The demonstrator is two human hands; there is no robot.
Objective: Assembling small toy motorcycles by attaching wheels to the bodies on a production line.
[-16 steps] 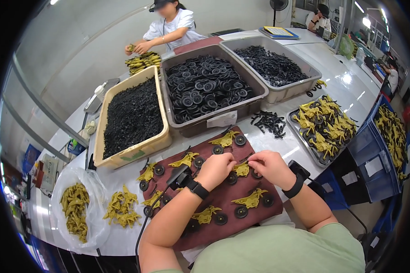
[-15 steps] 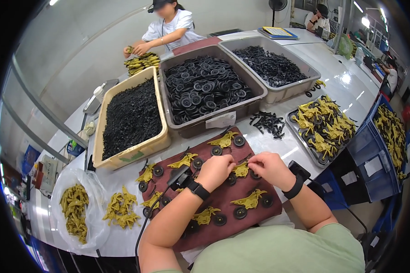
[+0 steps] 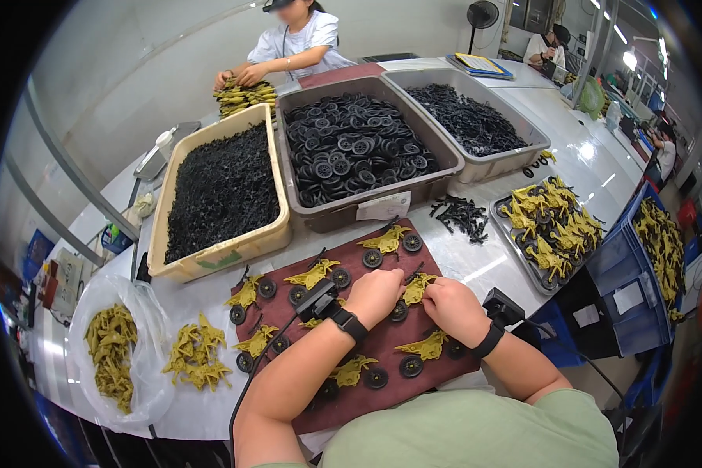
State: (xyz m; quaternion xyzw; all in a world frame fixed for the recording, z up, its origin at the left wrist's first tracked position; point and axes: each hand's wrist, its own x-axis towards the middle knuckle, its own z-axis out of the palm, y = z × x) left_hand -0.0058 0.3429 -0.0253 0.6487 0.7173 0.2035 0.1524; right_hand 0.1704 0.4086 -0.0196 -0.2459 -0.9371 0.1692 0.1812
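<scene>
Right hand (image 3: 456,310) has dropped a bit lower — it and the left hand (image 3: 376,296) now flank a yellow bike body (image 3: 417,288) on the maroon cloth (image 3: 386,331), both curled — can't tell what either's pinching.

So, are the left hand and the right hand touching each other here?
Apart. The head view shows a gap between the left hand and the right hand, with a yellow piece visible between them.

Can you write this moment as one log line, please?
left hand: at yellow piece | right hand: at same piece | grip: unclear | below: maroon mat | beyond: gray bin, black wheels
</scene>
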